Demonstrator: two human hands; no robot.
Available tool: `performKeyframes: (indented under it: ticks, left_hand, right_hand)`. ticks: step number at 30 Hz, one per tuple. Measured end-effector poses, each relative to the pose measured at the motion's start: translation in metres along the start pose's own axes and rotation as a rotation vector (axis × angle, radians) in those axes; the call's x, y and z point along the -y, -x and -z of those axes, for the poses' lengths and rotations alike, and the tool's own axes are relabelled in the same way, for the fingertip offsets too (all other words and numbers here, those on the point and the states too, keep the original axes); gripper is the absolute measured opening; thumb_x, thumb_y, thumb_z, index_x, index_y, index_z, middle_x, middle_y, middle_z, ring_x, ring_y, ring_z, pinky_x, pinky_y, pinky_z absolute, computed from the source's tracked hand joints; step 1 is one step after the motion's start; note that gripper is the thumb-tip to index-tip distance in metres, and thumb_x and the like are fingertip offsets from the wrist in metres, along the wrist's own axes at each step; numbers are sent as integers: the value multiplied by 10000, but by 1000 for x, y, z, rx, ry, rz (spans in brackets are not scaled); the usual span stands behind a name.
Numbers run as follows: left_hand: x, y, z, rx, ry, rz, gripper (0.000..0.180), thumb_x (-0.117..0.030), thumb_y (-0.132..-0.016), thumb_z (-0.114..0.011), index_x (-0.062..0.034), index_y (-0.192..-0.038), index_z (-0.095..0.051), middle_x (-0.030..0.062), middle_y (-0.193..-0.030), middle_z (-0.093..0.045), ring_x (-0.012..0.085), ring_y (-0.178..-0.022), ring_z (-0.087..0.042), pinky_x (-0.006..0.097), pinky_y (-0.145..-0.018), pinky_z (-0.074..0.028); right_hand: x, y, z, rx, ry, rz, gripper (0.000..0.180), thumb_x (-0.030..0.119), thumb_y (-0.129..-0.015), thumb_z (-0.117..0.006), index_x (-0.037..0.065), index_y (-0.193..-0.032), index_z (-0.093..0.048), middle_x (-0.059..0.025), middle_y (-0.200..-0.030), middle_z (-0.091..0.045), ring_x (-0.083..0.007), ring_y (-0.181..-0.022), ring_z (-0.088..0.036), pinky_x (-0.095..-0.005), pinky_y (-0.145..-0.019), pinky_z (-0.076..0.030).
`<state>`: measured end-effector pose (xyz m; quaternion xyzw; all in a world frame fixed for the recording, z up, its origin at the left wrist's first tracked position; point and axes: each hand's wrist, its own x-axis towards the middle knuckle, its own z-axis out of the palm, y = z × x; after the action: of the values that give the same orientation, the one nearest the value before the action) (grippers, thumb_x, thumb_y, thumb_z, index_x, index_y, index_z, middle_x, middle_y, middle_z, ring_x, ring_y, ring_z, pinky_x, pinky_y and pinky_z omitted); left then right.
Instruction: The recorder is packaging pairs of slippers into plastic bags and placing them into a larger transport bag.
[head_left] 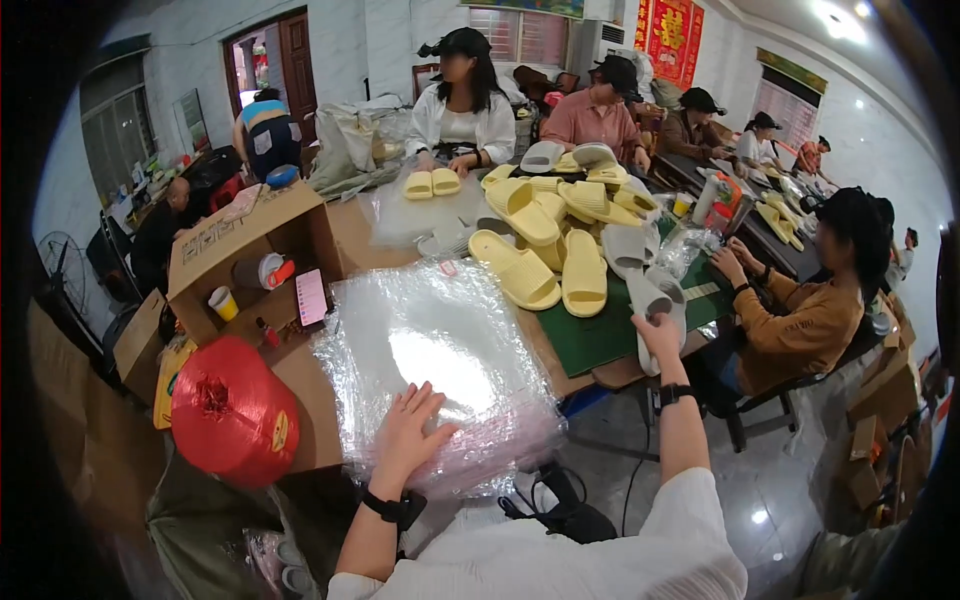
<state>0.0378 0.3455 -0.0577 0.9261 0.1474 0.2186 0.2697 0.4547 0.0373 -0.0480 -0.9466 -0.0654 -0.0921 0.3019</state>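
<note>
My left hand (412, 430) lies flat with its fingers spread on a thick stack of clear plastic bags (480, 360). To the right, my right arm reaches forward and my right hand (659, 340) is closed round a grey slipper (641, 292) at the table's right side. Another grey slipper (672, 288) is close beside it. A heap of pale yellow slippers (584, 272), mixed with some grey ones, spreads out beyond the bags. Part of the held slipper is hidden by my fingers.
At left stand a big red roll of plastic twine (232, 415), an open cardboard box (245, 240), a yellow cup (223, 302) and a phone (311, 297). A green mat (585, 345) lies under the slippers. Several people sit around the tables, one at right (810, 325).
</note>
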Motion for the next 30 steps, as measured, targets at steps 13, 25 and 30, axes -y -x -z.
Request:
performKeyframes:
  ticks: [13, 25, 30]
  left_hand:
    - [9, 6, 0, -2, -58, -20, 567, -456, -856, -674, -86, -1280, -607, 164, -1465, -465, 390, -1394, -360, 497, -1169, -235]
    - [4, 2, -1, -2, -62, -24, 591, -476, -852, -657, -70, -1278, -606, 161, -1439, -489, 390, -1382, -372, 492, -1158, -255]
    - [8, 4, -2, 22, -128, -55, 516, -403, -817, -697, -37, -1178, -652, 175, -1349, -550, 398, -1335, -419, 491, -1144, -280]
  right_hand:
    - [92, 108, 87, 89, -1022, 273, 565, 256, -887, -683, -30, -1327, -473, -96, -1191, -563, -167, -1020, -539, -306, -860, -435]
    - [242, 204, 36, 183, -667, 956, 610, 274, -713, -810, 3, -1198, -559, -179, -1237, -496, -335, -1153, -468, -427, -986, -392]
    - [248, 239, -24, 346, -527, 1035, 596, 394, -709, -798, 43, -1148, -600, -259, -1258, -468, -427, -1155, -437, -469, -994, -381]
